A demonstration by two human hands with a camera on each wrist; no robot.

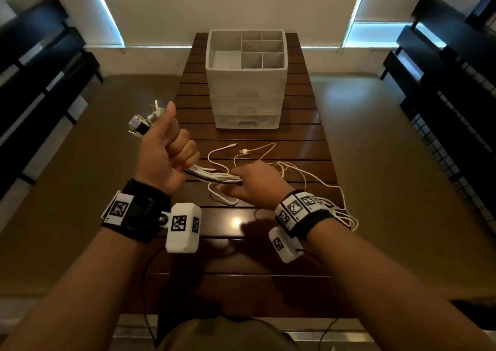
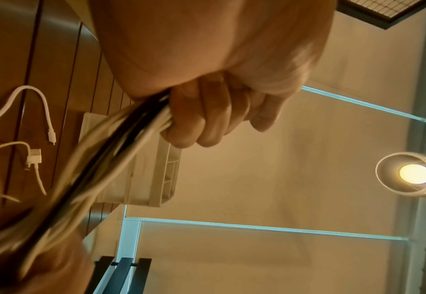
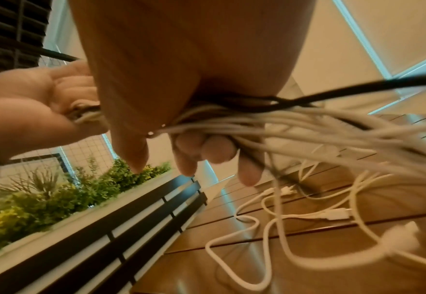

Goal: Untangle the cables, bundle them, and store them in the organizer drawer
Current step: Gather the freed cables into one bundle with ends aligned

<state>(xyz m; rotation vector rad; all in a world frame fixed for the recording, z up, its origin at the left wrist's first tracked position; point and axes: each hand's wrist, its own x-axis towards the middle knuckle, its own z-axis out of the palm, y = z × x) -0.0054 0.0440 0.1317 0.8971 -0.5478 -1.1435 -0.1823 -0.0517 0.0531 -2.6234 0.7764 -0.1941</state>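
1. Gripping a gathered bundle of white and black cables [image 1: 212, 174], the left hand [image 1: 166, 157] is a closed fist with the thumb up, raised above the left edge of the dark slatted wooden desk [image 1: 295, 141].
2. Plug ends [image 1: 142, 122] stick out of the top of the fist, pointing up and away to the far left.
3. The right hand [image 1: 255, 184] closes its fingers [image 3: 216, 151] round the same bundle just beside the left, low over the middle of the desk.
4. Between the two hands the bundle's long axis runs roughly left to right, sloping down toward the right hand.
5. Past the right hand, loose white strands [image 1: 322, 189] trail in loops to the right edge; two white connector ends [image 1: 243, 149] lie on the desk beyond the hands.
6. The white plastic drawer organizer with a divided open top [image 1: 245, 82] stands at the far end of the desk; whether its drawers are closed is hard to tell.
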